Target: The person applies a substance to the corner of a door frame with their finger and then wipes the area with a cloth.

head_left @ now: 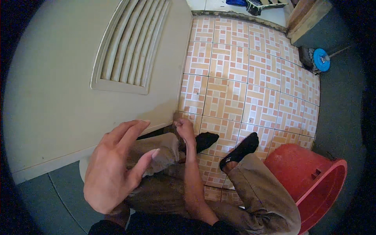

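Observation:
My left hand [111, 168] is raised in front of the pale door [58, 98], holding nothing. Its fingers are slightly curved and the thumb stands apart from them. Low down at the door's bottom corner, my right hand [185, 130] is closed in a fist. A small brownish, blurred patch shows beside its fingers, against the door's edge; what it is, I cannot make out. Slanted slats make up the vent panel [133, 43] in the door, above both hands.
A large red tub [301, 172] lies tilted by my right leg. Patterned tiles [227, 94] cover the floor. Near the far right wall is a blue round thing [321, 60] with a stick. A worn threshold [239, 17] and wooden door frame [309, 19] stand beyond.

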Demonstrator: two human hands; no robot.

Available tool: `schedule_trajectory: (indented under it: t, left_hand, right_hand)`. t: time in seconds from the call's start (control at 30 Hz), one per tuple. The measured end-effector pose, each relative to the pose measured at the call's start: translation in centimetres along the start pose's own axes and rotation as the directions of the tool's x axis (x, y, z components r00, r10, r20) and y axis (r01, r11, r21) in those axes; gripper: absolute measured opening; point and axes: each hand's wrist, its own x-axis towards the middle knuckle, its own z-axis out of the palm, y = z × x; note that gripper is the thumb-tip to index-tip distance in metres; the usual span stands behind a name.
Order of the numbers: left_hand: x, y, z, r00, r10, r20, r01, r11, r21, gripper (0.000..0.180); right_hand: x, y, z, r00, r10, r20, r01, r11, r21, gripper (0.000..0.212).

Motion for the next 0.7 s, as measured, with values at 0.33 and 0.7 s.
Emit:
schedule_trajectory:
  t: [0.33,0.7]
  left_hand:
    - [0.1,-0.1,0.2,0.999,0.047,-0.026,-0.048,0.998,-0.043,0.045]
    - [0.2,-0.2,-0.5,1.0,0.031,-0.008,-0.031,0.999,-0.028,0.05]
  right_hand:
    - [0.9,-2.5,-2.0,0.986,0.069,0.15,-0.08,0.994,0.07,0.025]
    - [2.0,-0.3,-0.8,0.995,0.058,-0.081,-0.054,0.997,0.053,0.026]
